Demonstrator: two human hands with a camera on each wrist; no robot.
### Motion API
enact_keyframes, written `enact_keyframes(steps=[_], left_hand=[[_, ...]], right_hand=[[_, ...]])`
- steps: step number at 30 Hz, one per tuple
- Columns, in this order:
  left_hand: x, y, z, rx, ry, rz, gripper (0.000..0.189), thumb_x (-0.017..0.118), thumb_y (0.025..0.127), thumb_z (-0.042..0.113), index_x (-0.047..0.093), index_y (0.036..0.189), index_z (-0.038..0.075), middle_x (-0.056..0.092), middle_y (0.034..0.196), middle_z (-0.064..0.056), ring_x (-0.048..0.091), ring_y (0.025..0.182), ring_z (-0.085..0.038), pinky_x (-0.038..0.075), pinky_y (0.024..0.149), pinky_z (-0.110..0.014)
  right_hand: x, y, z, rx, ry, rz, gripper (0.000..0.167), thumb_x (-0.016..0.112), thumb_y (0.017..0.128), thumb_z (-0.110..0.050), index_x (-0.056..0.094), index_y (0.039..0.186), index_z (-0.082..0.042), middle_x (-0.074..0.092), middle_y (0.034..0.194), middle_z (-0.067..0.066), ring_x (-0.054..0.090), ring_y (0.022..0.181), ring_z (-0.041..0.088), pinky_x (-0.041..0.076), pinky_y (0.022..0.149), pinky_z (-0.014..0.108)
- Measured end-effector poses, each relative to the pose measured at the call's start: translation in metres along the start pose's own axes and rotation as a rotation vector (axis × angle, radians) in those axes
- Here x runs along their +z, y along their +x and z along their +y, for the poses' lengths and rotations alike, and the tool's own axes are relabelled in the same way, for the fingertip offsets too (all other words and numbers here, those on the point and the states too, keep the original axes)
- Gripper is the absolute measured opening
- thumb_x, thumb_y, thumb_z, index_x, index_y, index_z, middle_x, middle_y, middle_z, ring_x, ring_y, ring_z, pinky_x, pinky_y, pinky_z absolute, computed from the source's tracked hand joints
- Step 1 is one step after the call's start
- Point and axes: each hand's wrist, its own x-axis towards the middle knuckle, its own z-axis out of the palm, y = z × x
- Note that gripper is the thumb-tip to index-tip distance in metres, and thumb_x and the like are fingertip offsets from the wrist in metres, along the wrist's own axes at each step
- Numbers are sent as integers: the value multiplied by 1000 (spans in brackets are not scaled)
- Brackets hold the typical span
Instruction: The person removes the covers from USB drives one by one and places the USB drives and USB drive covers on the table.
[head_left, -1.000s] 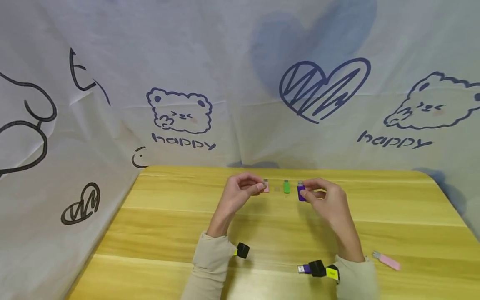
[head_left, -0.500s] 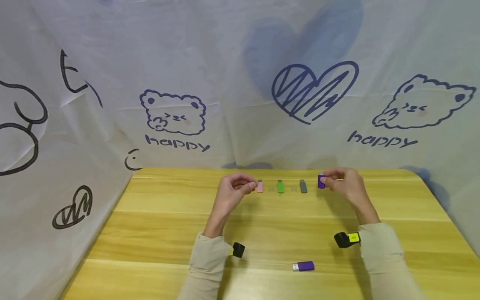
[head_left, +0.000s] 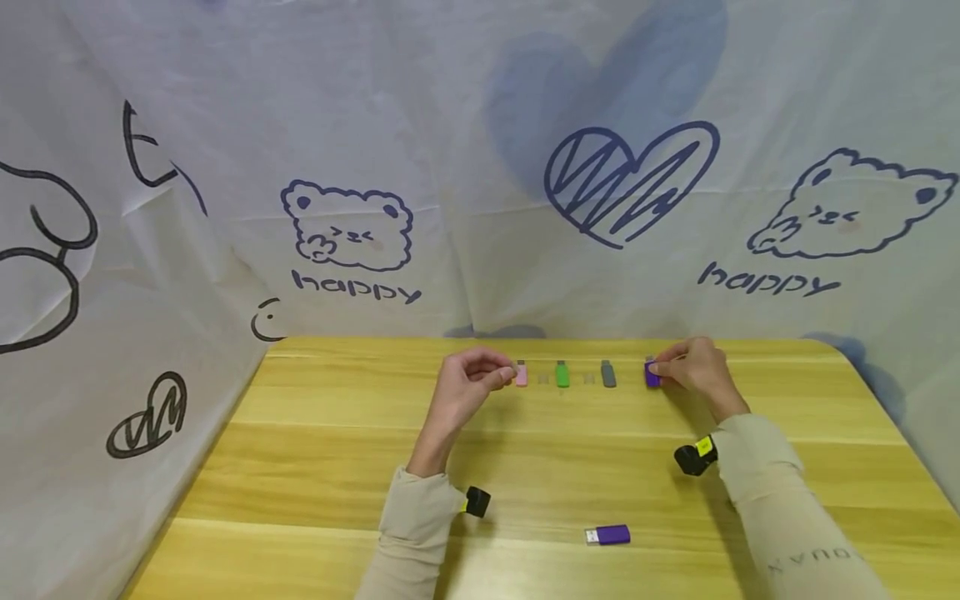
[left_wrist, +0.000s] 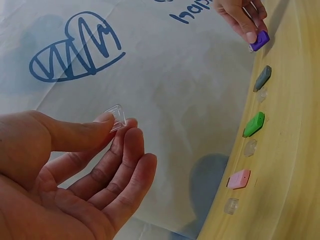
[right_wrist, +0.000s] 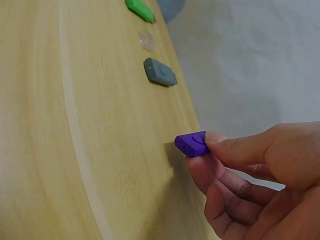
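My right hand (head_left: 699, 372) pinches a purple USB stick (right_wrist: 189, 144) between thumb and fingers, at the far edge of the table, right of a grey USB stick (head_left: 608, 374). Whether the purple stick touches the table I cannot tell. My left hand (head_left: 468, 387) holds a small clear plastic cap (left_wrist: 119, 116) between thumb and forefinger, raised beside the left end of the row. A pink USB stick (head_left: 522, 374) and a green USB stick (head_left: 562, 375) lie in that row, metal plugs toward the wall.
Small clear caps (left_wrist: 250, 147) lie between and beside the sticks in the row. Another purple USB stick (head_left: 611, 535) lies near the front of the wooden table (head_left: 337, 467). A printed white cloth (head_left: 480, 250) hangs behind the table's far edge.
My right hand has carried the purple stick rightward, past the grey one, and brought it in line with the row. My left hand stays nearly in place. The head view has shifted slightly.
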Motion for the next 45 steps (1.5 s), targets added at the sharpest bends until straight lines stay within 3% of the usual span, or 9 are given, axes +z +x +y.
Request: enact_keyframes(steps=[7,12,17,24,34,41,45], left_hand=[[1,1,-2,-13,5,-24,7,72,94,-1,73,101,-4,74,95,-16,72,91,-37,60,84,-42],[1,1,-3,-16,10,-24,7,72,94,-1,73,100,-5,74,96,-18,73,89,-34,59,86,-48],[2,1,-3,-11,12,-32,8,72,95,0,72,101,-6,74,97,-19,73,90,-35,59,86,-47],[5,1,-5,-5,26,-51,9,71,96,1,73,103,-4,75,97,-17,74,90,-31,60,85,-46],[10,-1,-4,3,22,-102,12,71,95,0,74,104,-7,76,98,-18,74,86,-29,61,79,-38],[16,-1,-5,-22,61,-109,10,72,95,0,75,103,-4,75,101,-16,72,88,-29,60,80,-37],[22,-3,-2,-9,109,-149,10,71,96,3,75,104,-1,74,98,-12,72,88,-31,59,78,-37]], right_hand=[[2,6,6,19,-51,-26,29,78,90,-16,75,104,9,76,85,14,68,86,28,50,82,40],[3,8,9,-9,-110,-25,28,79,90,-17,76,100,8,76,91,18,65,88,32,50,78,40],[4,5,9,-57,-168,11,27,79,87,-19,77,95,7,75,85,17,65,86,35,48,76,44],[3,-3,10,-67,-155,60,27,76,91,-19,75,96,7,73,93,22,64,88,38,52,76,47],[-3,-49,-7,-195,-13,154,25,70,97,-15,73,109,6,73,100,20,68,89,33,54,66,32],[-6,-87,-18,-216,77,157,30,64,102,-18,69,123,4,70,106,19,70,89,31,57,64,23],[-12,-104,-18,-222,86,147,32,64,103,-18,67,126,5,71,106,20,70,85,21,58,66,24]])
